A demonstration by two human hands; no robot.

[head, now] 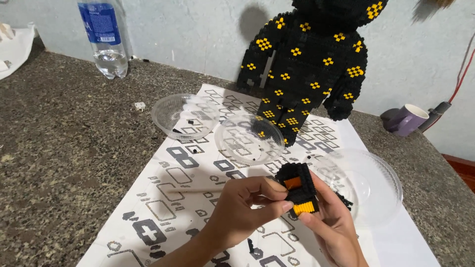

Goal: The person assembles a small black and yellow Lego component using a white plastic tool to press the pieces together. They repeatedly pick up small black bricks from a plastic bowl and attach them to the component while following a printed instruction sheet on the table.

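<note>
Head view, looking down: both hands meet low in the frame over a printed paper sheet (173, 198) with grey and black block outlines. The right hand (334, 230) cradles a small black brick chunk (298, 187) with an orange patch on top and a yellow ribbed strip at its near end. Its grip is wrapped around the chunk from below and behind. The left hand (242, 207) has thumb and fingers pinched narrow against the chunk's left side; whether there's a tiny piece between the fingertips, I can't tell.

My take on doing this bit well: keep the chunk braced in the right palm so pressing from the left doesn't crack the stack apart, and push straight onto the studs rather than at an angle. Working low over the sheet also helps, since anything dropped lands on paper instead of the speckled tabletop (64, 148).

Just beyond the hands sit three clear plastic bowls: one to the right (381, 188), one in the middle (250, 138), one further left (184, 116), each with only a few small dark bits. Behind them stands a big black brick figure (309, 64) with yellow flower-like dots, its head cut off by the frame. Far back are a water bottle (106, 39) on the left and a purple mug (408, 120) on the right.
</note>
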